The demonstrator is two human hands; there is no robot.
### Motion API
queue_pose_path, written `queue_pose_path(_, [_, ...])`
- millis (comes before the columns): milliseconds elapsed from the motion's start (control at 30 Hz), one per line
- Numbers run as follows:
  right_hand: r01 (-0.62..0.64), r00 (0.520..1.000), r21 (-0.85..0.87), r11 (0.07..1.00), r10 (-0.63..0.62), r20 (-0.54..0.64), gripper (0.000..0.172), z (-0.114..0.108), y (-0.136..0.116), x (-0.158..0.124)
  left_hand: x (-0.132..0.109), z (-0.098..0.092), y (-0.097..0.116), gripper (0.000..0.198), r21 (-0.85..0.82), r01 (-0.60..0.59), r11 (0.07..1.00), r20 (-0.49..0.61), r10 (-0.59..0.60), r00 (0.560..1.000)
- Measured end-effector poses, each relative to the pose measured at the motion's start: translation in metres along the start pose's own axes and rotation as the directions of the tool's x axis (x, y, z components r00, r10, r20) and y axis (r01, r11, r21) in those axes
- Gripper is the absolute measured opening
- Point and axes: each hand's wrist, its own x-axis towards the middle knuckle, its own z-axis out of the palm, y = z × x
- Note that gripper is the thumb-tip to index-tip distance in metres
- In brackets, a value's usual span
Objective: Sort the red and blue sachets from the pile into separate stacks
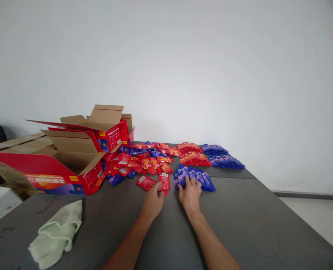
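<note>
My left hand [153,201] is at a red packet [164,180] near the middle of the table, its thumb and fingers closed at the packet's lower edge. My right hand [191,195] lies with spread fingers on a fanned row of blue packets [207,181]. Another red packet [146,182] lies flat just left of my left hand. Behind the hands, a loose heap of red and blue packets [152,163] spreads across the table. Overlapping rows of red packets [194,159] and blue packets [227,161] lie at the back right.
Open red cartons [93,180] with raised brown flaps stand on the left. A crumpled pale green cloth [58,232] lies on the grey table [248,225] at the front left. A white box [2,204] is at the far left, and a white wall rises behind the table.
</note>
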Motion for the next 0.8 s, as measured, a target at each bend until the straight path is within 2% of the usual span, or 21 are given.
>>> queue_pose_path(133, [-0.019, 0.999, -0.064, 0.998, 0.021, 0.030, 0.044, -0.003, -0.001, 0.001, 0.000, -0.002, 0.002, 0.043, 0.195, -0.032, 0.980, -0.003, 0.034, 0.999])
queue_pose_path(233, [-0.052, 0.995, -0.139, 0.989, 0.063, 0.077, 0.042, -0.005, -0.003, 0.000, -0.001, -0.004, 0.004, 0.043, 0.375, -0.049, 0.926, 0.020, 0.045, 0.999])
queue_pose_path(333, [-0.068, 0.989, -0.194, 0.979, 0.091, 0.114, 0.041, -0.008, -0.004, -0.001, -0.001, -0.003, 0.005, 0.043, 0.478, -0.076, 0.875, 0.056, 0.056, 0.997])
queue_pose_path(800, [-0.026, 0.990, -0.254, 0.967, 0.059, 0.126, 0.043, -0.016, -0.006, -0.007, -0.001, -0.003, 0.002, 0.033, 0.511, -0.143, 0.848, 0.083, 0.118, 0.990])
